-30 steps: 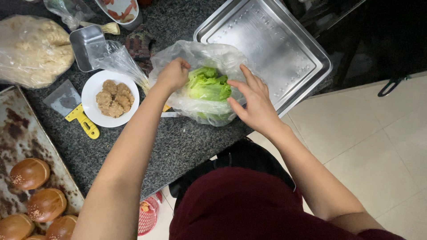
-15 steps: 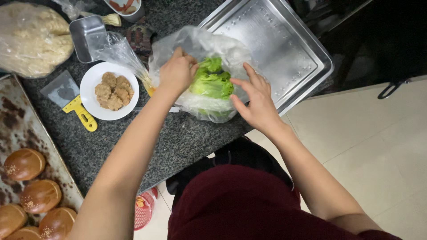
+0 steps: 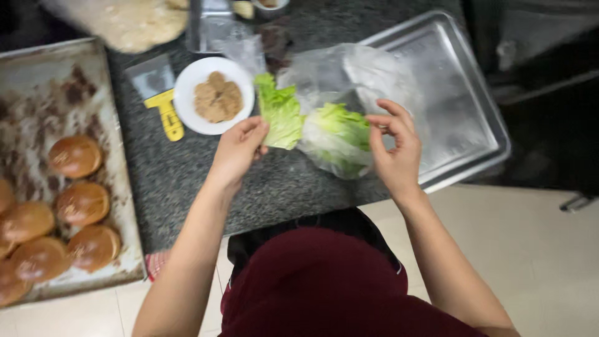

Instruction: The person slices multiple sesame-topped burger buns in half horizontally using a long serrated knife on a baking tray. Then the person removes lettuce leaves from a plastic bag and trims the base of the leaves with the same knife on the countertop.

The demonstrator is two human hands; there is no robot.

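Lettuce leaf now pulled out, left hand grip pinching it, right hand (half-open) touching bag

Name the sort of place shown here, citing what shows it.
Probably a kitchen, perhaps a bakery's: a dark stone counter, a baking tray of browned buns, and lettuce in the left hand.

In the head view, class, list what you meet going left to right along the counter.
Baking tray of browned buns → yellow-handled scraper → white plate of patties → left hand holding a lettuce leaf → bagged lettuce → right hand → empty steel tray.
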